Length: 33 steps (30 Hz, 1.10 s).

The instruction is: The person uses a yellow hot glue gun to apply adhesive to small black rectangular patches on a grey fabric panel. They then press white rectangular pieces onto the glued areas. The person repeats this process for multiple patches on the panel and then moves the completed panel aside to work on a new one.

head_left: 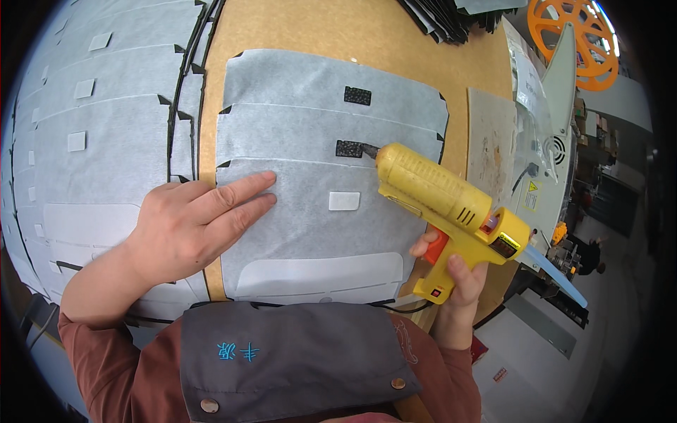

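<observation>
My right hand grips a yellow hot glue gun by its handle, a finger at the red trigger. A pale glue stick juts from the gun's back end. The dark nozzle tip is at the right end of a black rectangular patch on a grey fabric panel. A second black patch lies farther up the panel, and a white rectangular patch nearer me. My left hand is open, two fingers stretched out onto the panel's left part.
More grey fabric panels with small white patches overlap on the left. The panel lies on a brown board. Dark sheets are stacked at the far edge. On the right stand a machine and an orange reel.
</observation>
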### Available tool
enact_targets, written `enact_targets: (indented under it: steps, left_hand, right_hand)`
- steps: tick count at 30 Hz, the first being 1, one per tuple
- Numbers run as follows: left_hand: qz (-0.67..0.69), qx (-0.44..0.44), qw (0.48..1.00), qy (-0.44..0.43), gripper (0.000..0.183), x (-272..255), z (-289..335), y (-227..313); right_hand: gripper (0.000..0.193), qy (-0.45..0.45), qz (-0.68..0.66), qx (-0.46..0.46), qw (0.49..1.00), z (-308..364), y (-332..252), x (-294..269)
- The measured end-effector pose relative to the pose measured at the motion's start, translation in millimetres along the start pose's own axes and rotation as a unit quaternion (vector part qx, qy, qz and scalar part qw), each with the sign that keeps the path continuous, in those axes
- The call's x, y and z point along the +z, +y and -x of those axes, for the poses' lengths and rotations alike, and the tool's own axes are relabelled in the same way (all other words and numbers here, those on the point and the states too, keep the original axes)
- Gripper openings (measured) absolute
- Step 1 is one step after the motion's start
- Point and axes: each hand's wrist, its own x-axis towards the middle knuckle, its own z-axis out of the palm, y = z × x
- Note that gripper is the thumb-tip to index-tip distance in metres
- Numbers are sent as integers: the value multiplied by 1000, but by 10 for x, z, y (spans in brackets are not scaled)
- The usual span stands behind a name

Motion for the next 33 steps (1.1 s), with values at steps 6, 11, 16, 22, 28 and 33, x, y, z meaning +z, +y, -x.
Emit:
enact_targets:
  steps: [6, 11, 16, 22, 28, 33]
  left_hand:
    - [-2, 2, 1000, 0, 32, 0, 0, -4]
    - [0, 2, 1000, 2, 33, 9, 2, -6]
    - [-1, 2, 1000, 4, 34, 7, 4, -7]
    - [1, 2, 1000, 5, 33, 8, -5, -3]
    - [3, -1, 1000, 11, 32, 17, 8, -7]
    - [3, -2, 1000, 8, 33, 16, 7, -5]
  right_hand:
    - [57, -2, 4, -3, 1000, -8, -4, -1]
    - [63, 60, 55, 15, 997, -34, -19, 95]
    - [56, -6, -3, -2, 1000, -17, 2, -5]
    - [64, 61, 44, 16, 997, -34, -57, 174]
    - [63, 33, 65, 22, 997, -128, -79, 213]
    - [64, 22, 69, 31, 997, -110, -84, 189]
